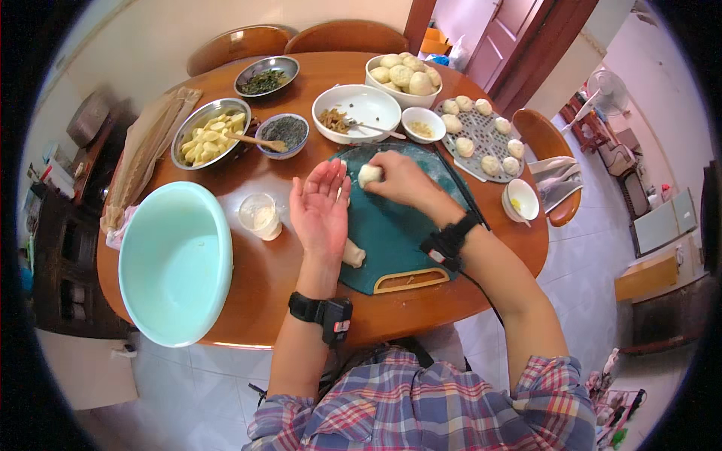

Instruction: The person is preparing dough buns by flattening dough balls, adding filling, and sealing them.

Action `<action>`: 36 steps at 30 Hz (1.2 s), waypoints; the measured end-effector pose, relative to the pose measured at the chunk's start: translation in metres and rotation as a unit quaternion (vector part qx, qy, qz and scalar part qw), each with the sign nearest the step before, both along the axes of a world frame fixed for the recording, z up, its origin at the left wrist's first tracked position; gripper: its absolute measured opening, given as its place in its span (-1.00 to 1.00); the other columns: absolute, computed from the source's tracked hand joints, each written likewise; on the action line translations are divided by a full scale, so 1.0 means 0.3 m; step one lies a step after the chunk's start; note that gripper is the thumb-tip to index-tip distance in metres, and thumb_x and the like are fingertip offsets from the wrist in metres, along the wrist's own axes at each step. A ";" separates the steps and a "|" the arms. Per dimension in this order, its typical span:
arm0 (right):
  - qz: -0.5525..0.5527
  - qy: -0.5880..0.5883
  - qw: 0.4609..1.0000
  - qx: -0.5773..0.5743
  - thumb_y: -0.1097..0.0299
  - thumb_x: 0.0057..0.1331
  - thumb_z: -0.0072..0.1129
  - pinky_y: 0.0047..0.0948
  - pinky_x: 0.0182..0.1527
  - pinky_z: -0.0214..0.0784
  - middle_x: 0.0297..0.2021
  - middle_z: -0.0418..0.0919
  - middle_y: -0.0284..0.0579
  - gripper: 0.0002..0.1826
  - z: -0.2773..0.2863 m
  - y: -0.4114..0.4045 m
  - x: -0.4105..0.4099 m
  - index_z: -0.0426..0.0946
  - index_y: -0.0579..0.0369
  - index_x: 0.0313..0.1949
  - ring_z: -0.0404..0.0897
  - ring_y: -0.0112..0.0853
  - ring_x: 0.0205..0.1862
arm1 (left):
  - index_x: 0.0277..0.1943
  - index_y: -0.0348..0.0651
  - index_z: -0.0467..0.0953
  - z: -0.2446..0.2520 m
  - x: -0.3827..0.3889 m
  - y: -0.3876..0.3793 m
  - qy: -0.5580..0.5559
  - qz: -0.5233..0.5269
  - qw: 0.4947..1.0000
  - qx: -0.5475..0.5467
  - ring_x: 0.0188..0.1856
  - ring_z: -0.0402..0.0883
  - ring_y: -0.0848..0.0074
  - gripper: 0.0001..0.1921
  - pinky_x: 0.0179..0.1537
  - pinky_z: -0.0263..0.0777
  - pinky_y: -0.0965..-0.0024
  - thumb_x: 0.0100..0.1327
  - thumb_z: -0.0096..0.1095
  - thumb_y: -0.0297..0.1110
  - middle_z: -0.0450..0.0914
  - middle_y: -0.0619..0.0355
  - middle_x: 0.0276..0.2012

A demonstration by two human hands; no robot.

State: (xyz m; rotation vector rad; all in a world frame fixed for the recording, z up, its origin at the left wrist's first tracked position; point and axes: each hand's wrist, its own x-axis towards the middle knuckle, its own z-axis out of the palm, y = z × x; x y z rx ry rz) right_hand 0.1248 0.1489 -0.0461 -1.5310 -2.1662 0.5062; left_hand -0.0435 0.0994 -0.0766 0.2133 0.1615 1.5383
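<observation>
My right hand (397, 179) grips a small white dough ball (370, 176) between thumb and fingers, above the green cutting board (395, 237). Turned palm up beside it, my left hand (322, 206) has its fingers stretched and nothing in the palm. A length of raw dough (354, 255) lies on the board's left side, partly covered by my left hand and wrist. Light flour dusts the board. To the right, several shaped dough balls (465, 147) sit spaced out on a grey perforated steamer tray (481, 132).
A large pale-turquoise basin (175, 270) and a clear cup of flour (260, 216) stand left. Behind are a steel bowl of yellow pieces (211, 138), a dark-filled bowl (284, 133), a white bowl with a spoon (372, 101) and a heaped bun bowl (403, 97). A small bowl (520, 200) stands right.
</observation>
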 end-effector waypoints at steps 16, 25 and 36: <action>0.204 0.035 0.956 0.210 0.14 0.32 -0.08 0.04 0.37 -0.22 0.30 0.22 0.01 -0.50 0.145 -0.588 -0.027 0.37 0.02 0.22 0.09 -0.10 0.39 | 0.36 -0.09 0.12 0.174 0.353 -0.364 -0.015 -0.182 0.981 -0.067 0.33 0.21 0.38 -0.53 0.33 0.10 0.29 0.46 -0.24 -0.18 0.22 0.17 0.33; 0.157 0.108 0.955 0.229 0.13 0.38 -0.24 -0.04 0.41 -0.39 0.32 0.21 -0.03 -0.51 0.135 -0.645 0.037 0.38 0.03 0.22 0.00 -0.09 0.42 | 0.46 0.21 -0.26 0.126 0.314 -0.372 0.185 -0.340 0.910 0.150 0.46 -0.09 0.35 -0.20 0.32 -0.04 0.06 0.28 -0.23 0.30 -0.21 0.34 0.48; 0.233 0.039 0.919 0.315 0.18 0.37 -0.29 -0.02 0.42 -0.43 0.37 0.12 -0.04 -0.47 0.123 -0.710 0.064 0.28 0.08 0.28 -0.13 -0.09 0.46 | 0.45 0.19 -0.15 0.169 0.336 -0.390 0.099 -0.301 0.942 0.109 0.47 -0.16 0.38 -0.32 0.37 -0.11 0.01 0.36 -0.29 0.21 -0.20 0.31 0.48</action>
